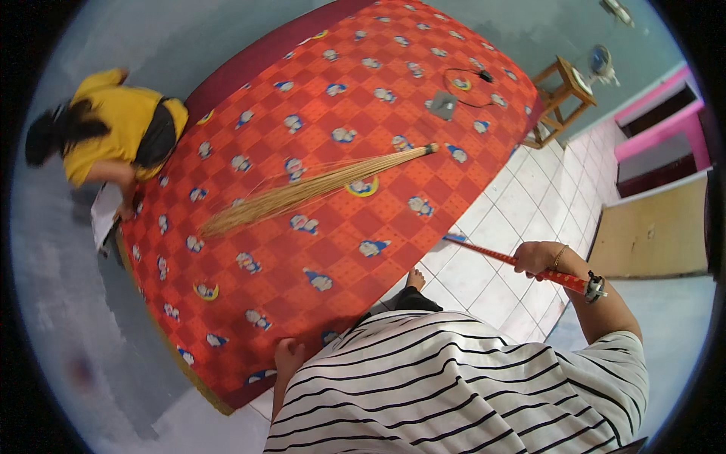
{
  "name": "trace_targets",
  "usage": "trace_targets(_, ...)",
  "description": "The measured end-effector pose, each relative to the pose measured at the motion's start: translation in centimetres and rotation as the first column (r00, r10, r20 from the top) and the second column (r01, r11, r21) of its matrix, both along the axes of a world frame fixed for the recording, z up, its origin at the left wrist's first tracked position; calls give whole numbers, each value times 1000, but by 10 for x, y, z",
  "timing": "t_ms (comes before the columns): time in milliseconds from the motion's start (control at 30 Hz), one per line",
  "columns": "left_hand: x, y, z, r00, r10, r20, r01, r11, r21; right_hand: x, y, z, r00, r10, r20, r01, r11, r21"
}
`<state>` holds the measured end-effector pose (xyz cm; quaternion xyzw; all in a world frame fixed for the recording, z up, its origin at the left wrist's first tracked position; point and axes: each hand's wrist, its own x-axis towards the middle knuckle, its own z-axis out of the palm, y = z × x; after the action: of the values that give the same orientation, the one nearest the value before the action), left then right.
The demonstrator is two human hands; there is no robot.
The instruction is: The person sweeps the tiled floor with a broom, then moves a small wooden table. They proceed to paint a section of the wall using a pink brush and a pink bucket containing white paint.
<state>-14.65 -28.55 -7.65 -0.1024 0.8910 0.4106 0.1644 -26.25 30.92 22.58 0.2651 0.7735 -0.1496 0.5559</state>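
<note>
My right hand (535, 259) is closed around a long red patterned broom-like handle (491, 252), held slanting over the floor at my right. A blue part shows at its far end, beside the bed's edge; whatever lies beyond that is hidden. My left hand (289, 356) hangs low by the near edge of the bed, fingers loosely apart, with nothing seen in it. On the red bedsheet (265, 181), printed with small blue and white figures, lies a stick broom (325, 188), its bound end pointing to the far right.
A person in a yellow shirt (125, 125) bends at the bed's left side, holding something pale (106, 216). A grey device (443, 105) with a black cable lies on the bed. Beyond are a wooden stool (556, 102), a fan (600, 64), white floor tiles (522, 204) and pink shelving (662, 132).
</note>
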Motion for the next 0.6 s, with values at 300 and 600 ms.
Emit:
trace_targets(300,-118,197,55,957,-288,10,283,933,-223,67,176,-68,923,-383,49,370,913,171)
trace_targets(600,-193,314,60,872,-391,294,453,872,-187,149,303,-130,475,-865,-161,865,493,-94)
